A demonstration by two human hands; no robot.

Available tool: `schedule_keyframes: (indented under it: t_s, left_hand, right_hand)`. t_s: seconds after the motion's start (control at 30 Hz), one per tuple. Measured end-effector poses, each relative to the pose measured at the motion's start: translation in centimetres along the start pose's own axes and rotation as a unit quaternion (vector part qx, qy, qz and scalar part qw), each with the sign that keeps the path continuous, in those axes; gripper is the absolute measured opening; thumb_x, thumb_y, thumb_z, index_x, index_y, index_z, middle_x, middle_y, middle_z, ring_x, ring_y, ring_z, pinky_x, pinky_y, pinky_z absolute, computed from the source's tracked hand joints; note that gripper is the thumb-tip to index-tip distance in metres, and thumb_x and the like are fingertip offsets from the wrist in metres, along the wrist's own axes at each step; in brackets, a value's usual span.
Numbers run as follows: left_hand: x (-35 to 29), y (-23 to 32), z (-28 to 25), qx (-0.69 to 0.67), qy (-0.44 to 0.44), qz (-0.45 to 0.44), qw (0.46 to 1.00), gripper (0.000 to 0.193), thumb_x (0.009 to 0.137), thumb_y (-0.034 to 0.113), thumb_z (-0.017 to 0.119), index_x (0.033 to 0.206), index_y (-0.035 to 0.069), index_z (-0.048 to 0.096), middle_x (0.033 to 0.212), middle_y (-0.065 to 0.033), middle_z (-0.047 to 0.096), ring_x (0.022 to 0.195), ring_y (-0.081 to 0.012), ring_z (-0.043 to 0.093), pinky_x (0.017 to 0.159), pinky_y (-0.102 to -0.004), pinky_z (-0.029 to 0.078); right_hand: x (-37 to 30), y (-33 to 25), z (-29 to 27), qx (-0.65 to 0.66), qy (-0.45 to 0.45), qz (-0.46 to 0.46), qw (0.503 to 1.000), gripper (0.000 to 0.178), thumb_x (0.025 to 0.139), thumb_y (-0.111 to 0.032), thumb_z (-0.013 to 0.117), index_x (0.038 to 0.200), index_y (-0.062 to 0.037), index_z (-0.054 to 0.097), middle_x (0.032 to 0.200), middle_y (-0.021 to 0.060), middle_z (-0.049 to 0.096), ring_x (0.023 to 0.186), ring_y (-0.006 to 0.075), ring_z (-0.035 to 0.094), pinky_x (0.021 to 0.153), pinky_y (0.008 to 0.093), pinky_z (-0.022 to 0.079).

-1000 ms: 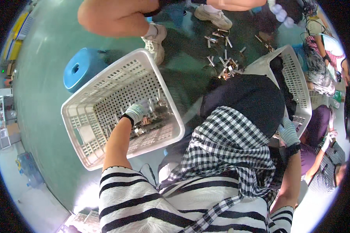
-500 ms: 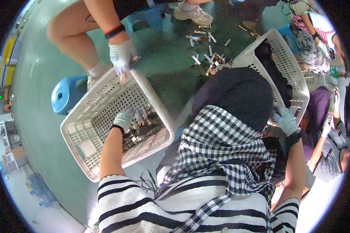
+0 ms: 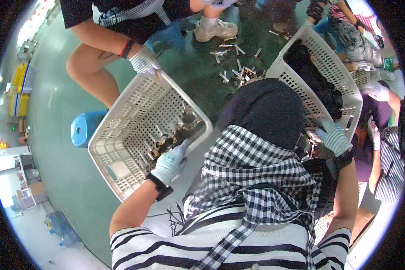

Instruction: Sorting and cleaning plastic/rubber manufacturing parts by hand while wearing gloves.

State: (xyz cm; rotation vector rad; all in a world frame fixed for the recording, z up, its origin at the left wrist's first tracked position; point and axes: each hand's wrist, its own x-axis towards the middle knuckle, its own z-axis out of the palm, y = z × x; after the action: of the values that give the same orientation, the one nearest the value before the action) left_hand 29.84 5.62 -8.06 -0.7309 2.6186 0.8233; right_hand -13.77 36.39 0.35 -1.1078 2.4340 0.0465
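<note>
Both my hands wear pale striped knit gloves. My left hand [image 3: 168, 166] grips the near rim of a white perforated basket [image 3: 109, 170]; some of its fingers are hidden. Inside that basket lie metal tube-like pieces and dark round parts [image 3: 184, 134]. A co-worker's gloved hand [image 3: 144, 60] rests on the far rim. At the right, my right hand [image 3: 335, 139] is closed at the near end of a second white basket [image 3: 281, 67], its fingertips partly hidden. This basket holds black material [image 3: 330, 96]. Loose metal pieces [image 3: 310, 145] show just left of my right hand.
Scattered metal pieces [image 3: 246, 74] lie on the green floor [image 3: 58, 162] between the baskets. A blue stool [image 3: 80, 130] stands left of the left basket. A dark covered head with a checked cloth [image 3: 252, 148] fills the middle. Other people sit at the right.
My left hand has left the pieces inside the left basket and come to its near rim. That basket appears farther right, and the co-worker's hand has shifted along its far edge.
</note>
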Motion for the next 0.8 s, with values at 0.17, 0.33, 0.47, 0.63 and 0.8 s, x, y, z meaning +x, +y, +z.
schedule_keyframes:
  t_s: [0.17, 0.33, 0.47, 0.63, 0.8]
  left_hand:
    - [6.2, 0.0, 1.0, 0.020, 0.044, 0.023, 0.999, 0.039, 0.087, 0.011, 0.049, 0.125, 0.007, 0.047, 0.081, -0.0208, 0.064, 0.075, -0.0384, 0.063, 0.066, -0.0487, 0.048]
    - [13.1, 3.8, -1.6, 0.054, 0.059, 0.023, 0.997, 0.032, 0.088, 0.013, 0.049, 0.118, 0.003, 0.048, 0.081, -0.0247, 0.065, 0.079, -0.0399, 0.065, 0.069, -0.0492, 0.050]
    - [15.6, 5.9, -2.7, 0.021, 0.075, 0.033, 0.996, 0.025, 0.087, 0.014, 0.049, 0.111, 0.005, 0.050, 0.087, -0.0268, 0.064, 0.086, -0.0435, 0.063, 0.073, -0.0523, 0.047]
    - [17.0, 5.8, -2.4, -0.007, 0.091, 0.008, 0.996, 0.031, 0.084, 0.013, 0.053, 0.115, 0.012, 0.052, 0.096, -0.0239, 0.064, 0.092, -0.0443, 0.060, 0.075, -0.0515, 0.047]
    - [17.5, 3.8, -1.2, -0.433, -0.025, -0.058, 0.899, 0.042, 0.089, 0.016, 0.053, 0.129, 0.009, 0.048, 0.113, -0.0178, 0.061, 0.101, -0.0347, 0.059, 0.085, -0.0442, 0.047]
  right_hand:
    - [-1.3, 0.8, -0.5, 0.022, 0.107, -0.078, 0.991, 0.036, 0.083, -0.023, 0.062, 0.111, -0.0005, 0.060, 0.105, 0.0251, 0.063, 0.099, 0.0405, 0.060, 0.087, 0.0443, 0.048]
    - [-1.5, 0.6, -1.4, 0.054, 0.061, -0.054, 0.995, 0.036, 0.084, -0.025, 0.062, 0.111, -0.0016, 0.062, 0.105, 0.0238, 0.064, 0.101, 0.0390, 0.060, 0.090, 0.0441, 0.047]
    - [-1.2, 0.0, -2.1, 0.072, 0.056, -0.078, 0.993, 0.035, 0.085, -0.025, 0.062, 0.111, -0.0015, 0.062, 0.105, 0.0234, 0.064, 0.101, 0.0388, 0.060, 0.091, 0.0434, 0.047]
    - [-0.8, -0.8, -3.7, 0.111, 0.017, -0.057, 0.992, 0.037, 0.083, -0.025, 0.062, 0.112, -0.0018, 0.062, 0.102, 0.0226, 0.064, 0.096, 0.0370, 0.062, 0.087, 0.0425, 0.048]
    - [-1.9, -0.2, -4.4, 0.097, 0.033, -0.065, 0.993, 0.037, 0.086, -0.030, 0.058, 0.113, -0.0039, 0.062, 0.105, 0.0214, 0.064, 0.104, 0.0366, 0.059, 0.091, 0.0425, 0.046]
